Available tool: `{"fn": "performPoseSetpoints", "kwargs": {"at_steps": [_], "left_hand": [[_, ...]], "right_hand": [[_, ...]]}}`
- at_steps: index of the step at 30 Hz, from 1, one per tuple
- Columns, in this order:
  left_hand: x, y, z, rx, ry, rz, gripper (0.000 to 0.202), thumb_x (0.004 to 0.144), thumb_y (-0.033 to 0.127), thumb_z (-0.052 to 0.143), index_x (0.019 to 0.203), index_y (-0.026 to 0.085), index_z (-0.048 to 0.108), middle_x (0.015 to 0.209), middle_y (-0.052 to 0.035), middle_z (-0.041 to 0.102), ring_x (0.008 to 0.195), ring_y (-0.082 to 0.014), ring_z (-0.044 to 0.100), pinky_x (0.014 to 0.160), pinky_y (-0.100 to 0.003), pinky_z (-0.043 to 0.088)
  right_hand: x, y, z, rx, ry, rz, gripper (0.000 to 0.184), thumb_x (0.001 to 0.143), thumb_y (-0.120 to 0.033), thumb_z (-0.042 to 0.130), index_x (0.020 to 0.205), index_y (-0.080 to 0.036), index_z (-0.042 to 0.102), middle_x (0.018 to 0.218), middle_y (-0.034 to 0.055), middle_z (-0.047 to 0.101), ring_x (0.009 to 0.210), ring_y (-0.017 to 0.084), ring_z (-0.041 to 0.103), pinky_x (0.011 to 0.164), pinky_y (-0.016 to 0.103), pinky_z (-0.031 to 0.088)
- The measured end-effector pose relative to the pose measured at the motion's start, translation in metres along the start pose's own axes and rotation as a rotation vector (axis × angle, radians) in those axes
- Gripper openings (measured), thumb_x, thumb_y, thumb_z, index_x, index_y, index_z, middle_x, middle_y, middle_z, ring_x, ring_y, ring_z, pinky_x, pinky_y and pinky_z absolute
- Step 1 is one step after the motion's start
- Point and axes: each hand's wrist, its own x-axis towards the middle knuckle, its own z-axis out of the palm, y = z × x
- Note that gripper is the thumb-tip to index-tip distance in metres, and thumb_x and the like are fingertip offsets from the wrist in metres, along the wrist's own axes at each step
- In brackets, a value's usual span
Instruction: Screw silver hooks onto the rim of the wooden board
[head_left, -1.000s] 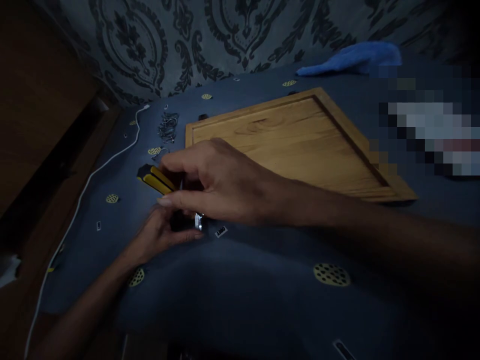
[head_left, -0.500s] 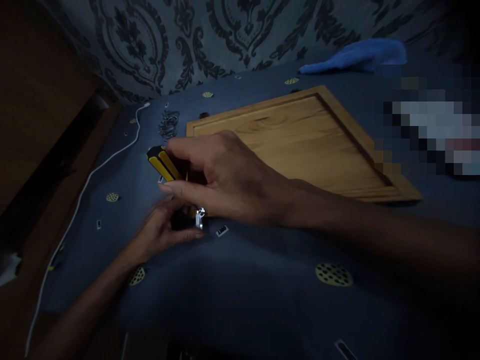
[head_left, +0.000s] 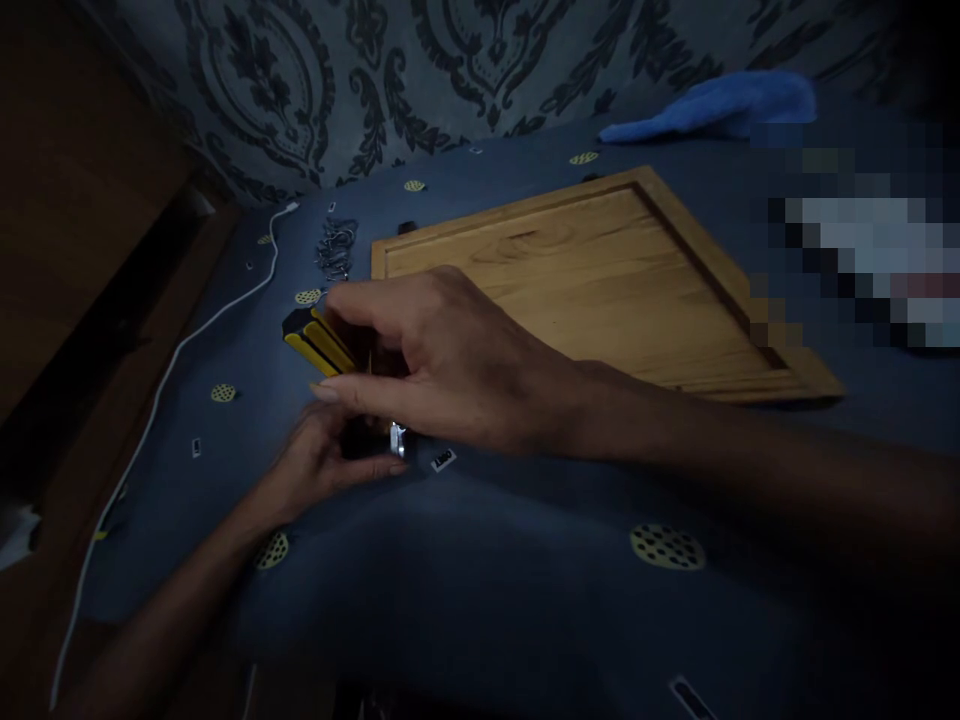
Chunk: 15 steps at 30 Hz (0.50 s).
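My right hand [head_left: 457,360] is closed around the yellow-and-black handle of a screwdriver [head_left: 319,340]; the tool's shaft is hidden behind the fingers. Handle end tilted up to the left, it sits over the near left corner of a wooden board [head_left: 585,290] with a raised rim. Below it, my left hand [head_left: 322,445] is curled at that corner, thumb stretched along a small shiny metal fitting [head_left: 397,440]. The fitting lies between thumb and fingers, partly covered by my right hand, so its exact kind is unclear.
A pile of small metal hooks [head_left: 336,248] lies behind the hands. A white cable [head_left: 176,350] runs along the left side. At the back right lies a blue cloth [head_left: 720,105]; a blurred-out object [head_left: 870,250] is at far right. A patterned wall stands behind.
The screwdriver handle has tipped slightly further left and down as my right hand turned. More of the metal fitting's top is covered now. My left hand stays nearly in place.
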Motion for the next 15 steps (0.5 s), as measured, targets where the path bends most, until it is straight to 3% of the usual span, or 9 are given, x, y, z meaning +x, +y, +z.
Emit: {"fn": "performPoseSetpoints", "kwargs": {"at_steps": [5,10,15], "left_hand": [[0.000,0.002,0.000,-0.032,-0.028,-0.011,0.049,0.082,0.060,0.081,0.109,0.020,0.071,0.108,-0.0077,0.076,0.104,-0.0308,0.073,0.092,-0.045,0.062],[0.001,0.004,-0.003,0.023,-0.043,-0.040,0.042,0.080,0.059,0.083,0.093,0.020,0.072,0.086,-0.0037,0.075,0.081,-0.0259,0.072,0.078,-0.041,0.063],[0.002,0.007,-0.002,-0.031,-0.052,-0.031,0.036,0.083,0.054,0.082,0.093,0.021,0.071,0.087,-0.0025,0.076,0.084,-0.0249,0.074,0.077,-0.037,0.063]], "right_hand": [[-0.003,0.002,0.000,0.095,0.007,-0.003,0.033,0.092,-0.019,0.073,0.074,-0.019,0.045,0.077,-0.0081,0.056,0.076,0.007,0.055,0.068,0.023,0.043],[-0.001,0.000,-0.011,0.193,-0.130,0.037,0.021,0.099,-0.024,0.066,0.081,-0.019,0.056,0.077,-0.0047,0.061,0.078,0.010,0.057,0.067,0.024,0.044],[0.004,-0.007,-0.016,0.152,-0.186,0.104,0.031,0.096,-0.017,0.071,0.070,-0.017,0.055,0.067,-0.0062,0.051,0.070,0.009,0.049,0.063,0.025,0.039]]}}
